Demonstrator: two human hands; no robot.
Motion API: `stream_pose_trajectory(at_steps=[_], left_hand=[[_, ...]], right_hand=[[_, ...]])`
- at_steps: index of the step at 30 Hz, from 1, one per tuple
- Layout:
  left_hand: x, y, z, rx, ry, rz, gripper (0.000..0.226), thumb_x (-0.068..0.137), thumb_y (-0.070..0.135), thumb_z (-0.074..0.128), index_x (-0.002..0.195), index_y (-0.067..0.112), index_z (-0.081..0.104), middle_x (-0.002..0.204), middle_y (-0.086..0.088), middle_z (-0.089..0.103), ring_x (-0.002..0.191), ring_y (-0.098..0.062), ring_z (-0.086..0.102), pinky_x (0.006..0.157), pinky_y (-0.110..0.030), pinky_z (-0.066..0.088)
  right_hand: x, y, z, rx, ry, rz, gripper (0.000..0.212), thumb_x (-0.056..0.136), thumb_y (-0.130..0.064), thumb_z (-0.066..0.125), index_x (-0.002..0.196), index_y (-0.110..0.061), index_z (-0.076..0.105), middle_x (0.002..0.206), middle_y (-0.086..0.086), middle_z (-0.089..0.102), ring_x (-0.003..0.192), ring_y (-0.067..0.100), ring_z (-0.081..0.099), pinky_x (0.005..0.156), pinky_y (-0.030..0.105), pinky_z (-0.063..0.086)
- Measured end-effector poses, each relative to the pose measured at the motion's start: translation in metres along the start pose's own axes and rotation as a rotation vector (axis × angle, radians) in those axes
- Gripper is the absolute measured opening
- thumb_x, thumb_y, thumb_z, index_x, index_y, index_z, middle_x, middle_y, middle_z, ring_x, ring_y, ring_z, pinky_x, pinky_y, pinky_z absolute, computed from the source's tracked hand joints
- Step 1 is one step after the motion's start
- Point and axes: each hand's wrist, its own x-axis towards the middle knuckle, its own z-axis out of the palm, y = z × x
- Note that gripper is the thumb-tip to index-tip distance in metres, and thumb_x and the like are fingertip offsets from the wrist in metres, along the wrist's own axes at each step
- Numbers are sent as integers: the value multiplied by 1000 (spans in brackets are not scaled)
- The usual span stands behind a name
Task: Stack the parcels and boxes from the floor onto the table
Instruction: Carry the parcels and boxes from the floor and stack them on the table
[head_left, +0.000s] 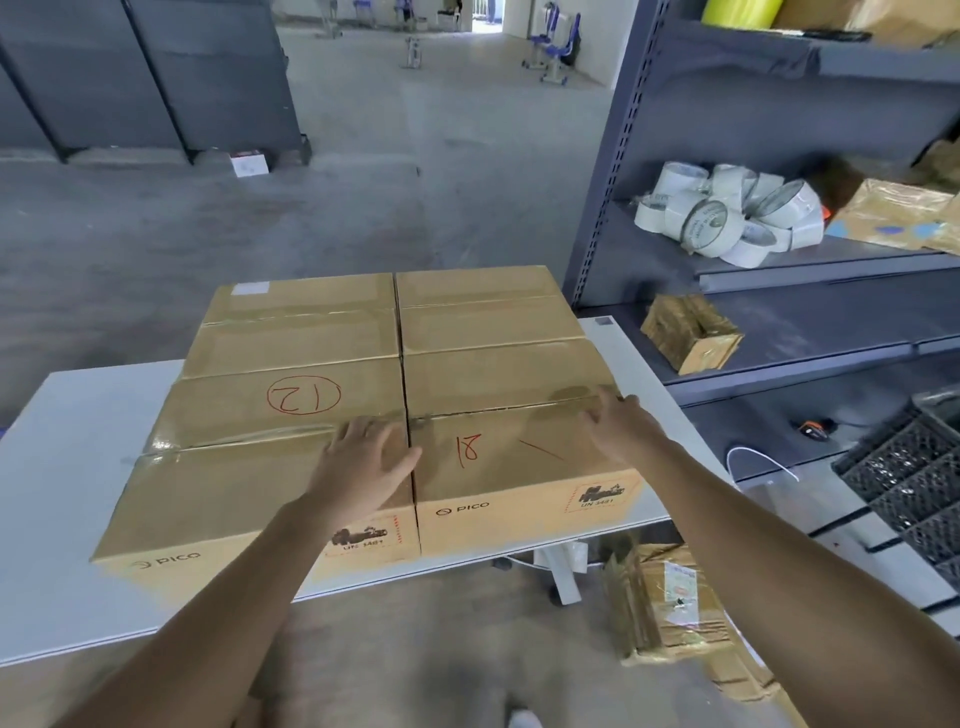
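4 taped PICO cartons sit in a 2-by-2 block on the white tabletop (62, 467) at the centre of the frame: the box marked 21 (249, 467) at near left, the box marked 18 (519, 467) at near right, and 2 unmarked cartons (296, 322) behind them, all touching. The left grip (363, 462) lies open with its fingers flat on the box marked 21, just beside the seam between the 2 near cartons. The right grip (618, 426) is also open, its fingers spread over the far right edge of the box marked 18; neither holds anything. Judged step: squaring the box marked 18 against its neighbours to close the first layer. At least 1 wrapped parcel (670, 603) remains on the floor at the lower right of the frame, beside the table leg. The next move probably calls for lifting both grips clear, bending to that parcel, and setting it on top of the block, centred over a seam for stability.
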Motion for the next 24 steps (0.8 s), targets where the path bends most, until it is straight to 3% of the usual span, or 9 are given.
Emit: stream_pose_trajectory(at_steps=[6, 9, 13, 18, 24], left_hand=[[72, 16, 10, 17, 3, -133, 65, 96, 48, 42, 149, 13, 26, 153, -11, 24, 143, -28, 19, 115, -49, 26], [101, 10, 15, -11, 16, -198, 66, 96, 48, 42, 149, 13, 26, 156, -11, 21, 144, -30, 17, 116, -49, 22], [127, -3, 19, 89, 72, -227, 63, 95, 50, 39, 147, 18, 29, 156, -7, 22, 145, -26, 13, 117, -50, 17], [138, -18, 22, 258, 78, -255, 63, 91, 62, 29, 144, 29, 29, 152, -3, 22, 142, -25, 15, 112, -53, 19], [140, -19, 31, 324, 70, -251, 74, 83, 71, 9, 144, 31, 22, 155, -3, 16, 142, -27, 11, 109, -54, 17]], right_hand=[[59, -3, -14, 46, -19, -71, 62, 100, -42, 35, 153, -20, 12, 137, 17, 36, 106, 39, 55, 84, 41, 46], [89, -5, -19, 192, -38, -65, 64, 98, -42, 39, 153, -23, 12, 135, 15, 39, 92, 31, 57, 75, 36, 46], [123, -11, -21, 319, -15, -37, 66, 97, -44, 43, 153, -23, 15, 141, 13, 42, 91, 25, 54, 66, 31, 40], [150, -16, -17, 358, -21, -64, 62, 95, -43, 47, 149, -20, 26, 133, 11, 51, 98, 28, 60, 74, 33, 48], [159, -22, -6, 316, 22, -32, 65, 96, -43, 45, 150, -16, 21, 136, 14, 45, 112, 34, 53, 80, 36, 42]])
